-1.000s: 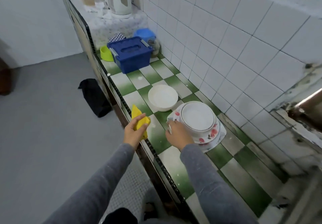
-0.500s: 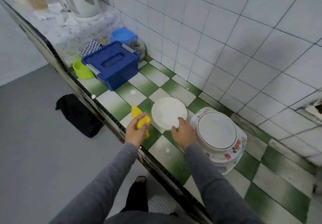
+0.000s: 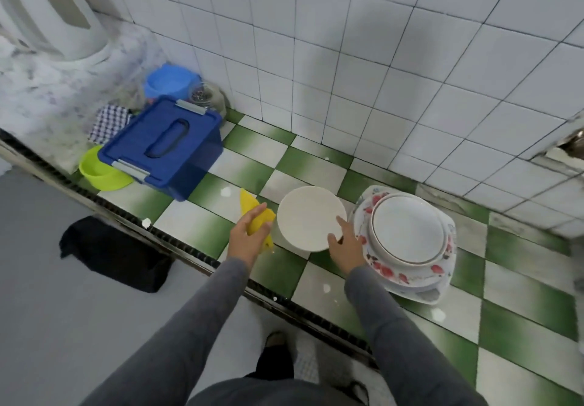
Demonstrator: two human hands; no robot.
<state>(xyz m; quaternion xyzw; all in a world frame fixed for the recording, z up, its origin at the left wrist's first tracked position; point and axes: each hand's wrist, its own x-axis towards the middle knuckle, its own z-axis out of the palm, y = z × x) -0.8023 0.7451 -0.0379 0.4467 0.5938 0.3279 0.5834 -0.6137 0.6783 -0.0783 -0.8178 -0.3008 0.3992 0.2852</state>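
Both arms, grey-sleeved, extend forward from the near edge. Left hand (image 3: pixel 248 239) grips a yellow cloth (image 3: pixel 257 220), fingers curled. Right hand (image 3: pixel 346 247) — to its right — pinches the white plate (image 3: pixel 311 219) rim.

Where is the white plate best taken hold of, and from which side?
Grip the white plate at its near right rim, coming from the front, as the right hand does now. It is round and has no handle, so only the rim gives a hold. The plate stack crowds its right; the left hand with the cloth is at its left.
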